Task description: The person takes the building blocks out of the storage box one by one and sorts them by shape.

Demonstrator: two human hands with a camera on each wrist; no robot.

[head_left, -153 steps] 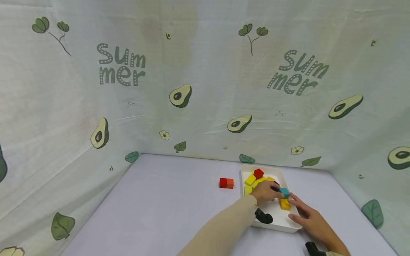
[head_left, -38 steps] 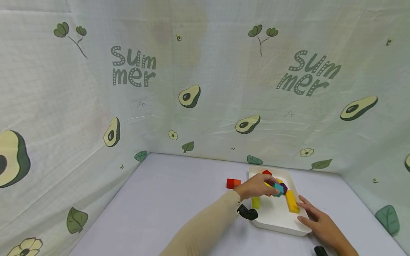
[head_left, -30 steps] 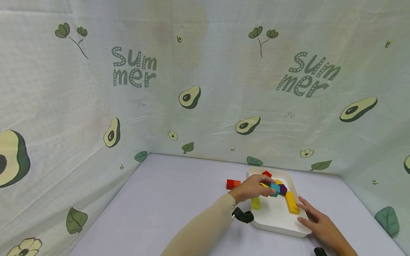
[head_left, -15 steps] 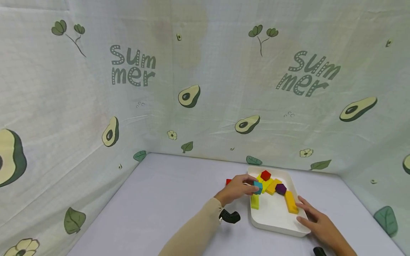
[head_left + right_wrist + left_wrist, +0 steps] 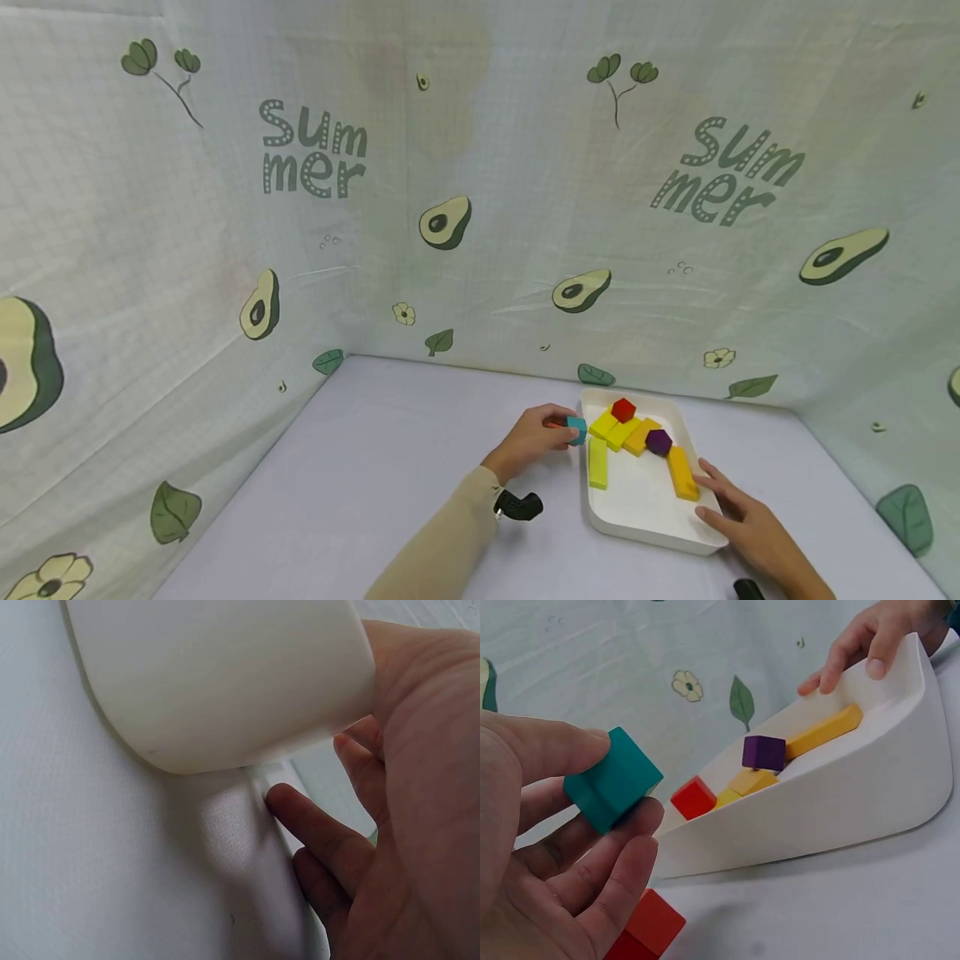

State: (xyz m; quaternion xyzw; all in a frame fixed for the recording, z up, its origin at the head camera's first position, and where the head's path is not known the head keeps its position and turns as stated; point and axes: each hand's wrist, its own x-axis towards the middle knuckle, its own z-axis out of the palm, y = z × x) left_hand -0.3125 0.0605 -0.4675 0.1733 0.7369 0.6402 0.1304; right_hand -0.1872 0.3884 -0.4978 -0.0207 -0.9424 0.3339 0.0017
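Note:
My left hand (image 5: 528,439) holds a teal cube (image 5: 577,430) between thumb and fingers, just outside the left wall of a white tray (image 5: 652,518). In the left wrist view the cube is tilted and raised above an orange block (image 5: 657,921) and a red block (image 5: 630,949) on the table. On the tray's right side, my right hand (image 5: 746,521) grips the wall. Its thumb and a fingertip or two reach over the rim, while other fingers lie outside, as the right wrist view shows.
Inside the tray lie a red block (image 5: 623,410), a purple block (image 5: 658,442), an orange-yellow bar (image 5: 682,472), a lime bar (image 5: 597,463) and several yellow blocks (image 5: 621,434). A printed cloth (image 5: 480,317) hangs behind and beside the white table (image 5: 390,442).
My left hand has lifted the teal cube from the tray's right side and carried it left past the left wall. My right hand stays at the right rim.

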